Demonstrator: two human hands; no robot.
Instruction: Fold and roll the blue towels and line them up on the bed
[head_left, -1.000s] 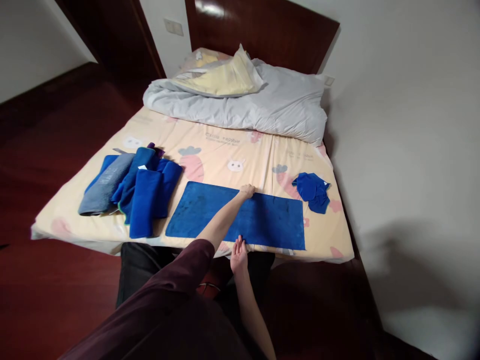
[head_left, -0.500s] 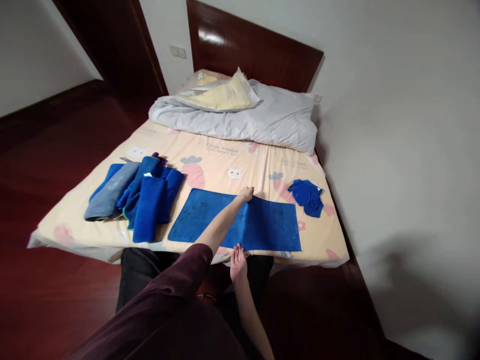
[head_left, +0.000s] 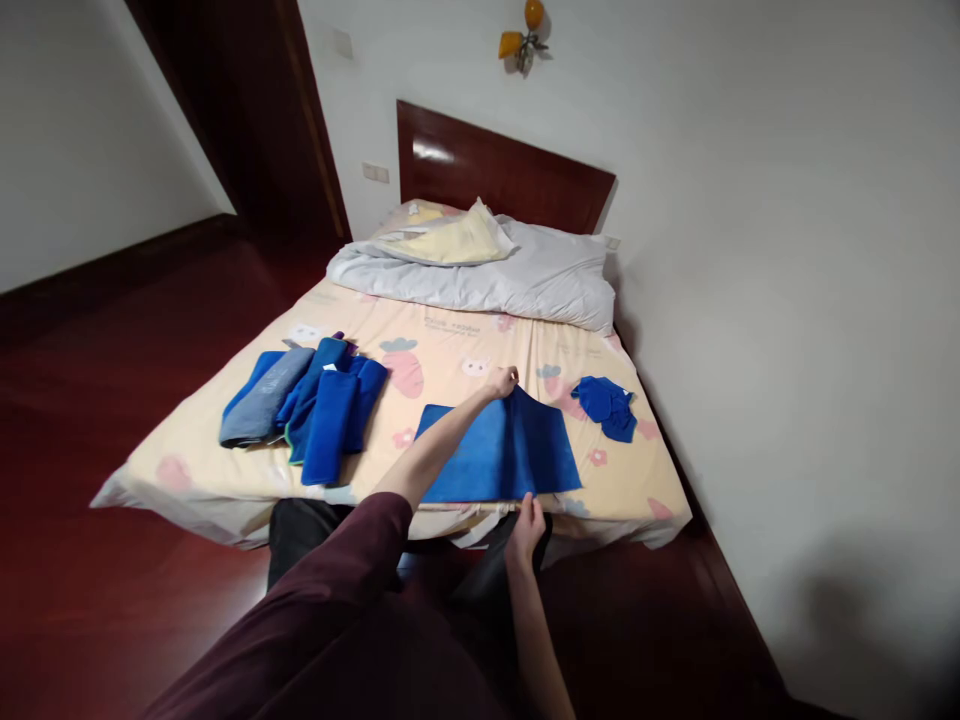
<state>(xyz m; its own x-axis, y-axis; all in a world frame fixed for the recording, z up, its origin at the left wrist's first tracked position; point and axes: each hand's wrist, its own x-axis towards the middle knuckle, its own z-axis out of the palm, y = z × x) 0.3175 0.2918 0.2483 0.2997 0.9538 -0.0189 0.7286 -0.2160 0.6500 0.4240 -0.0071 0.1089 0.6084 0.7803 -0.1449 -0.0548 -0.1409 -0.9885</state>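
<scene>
A flat blue towel [head_left: 480,455] lies near the front edge of the bed. My left hand [head_left: 502,382] reaches across it and pinches its far edge, raising the fabric into a ridge. At the near edge my right hand [head_left: 527,530] is closed on the same towel, with thumb and fingertips at the hem. My left forearm hides part of the towel's left side. Left of it lies a pile of folded blue towels [head_left: 330,425] with a grey folded towel [head_left: 266,400]. To the right is a small crumpled blue cloth [head_left: 606,405].
The bed [head_left: 187,430] has a patterned peach sheet. A pale grey quilt [head_left: 480,290] and a pillow [head_left: 555,260] lie by the dark wooden headboard [head_left: 502,165]. A white wall [head_left: 750,300] runs along the right side, with a wall lamp [head_left: 523,42] above the headboard.
The towel's left edge has drawn rightward and the raised ridge stands higher, with both hands shifted right. My right hand has closed on the near edge. The view has tilted up.
</scene>
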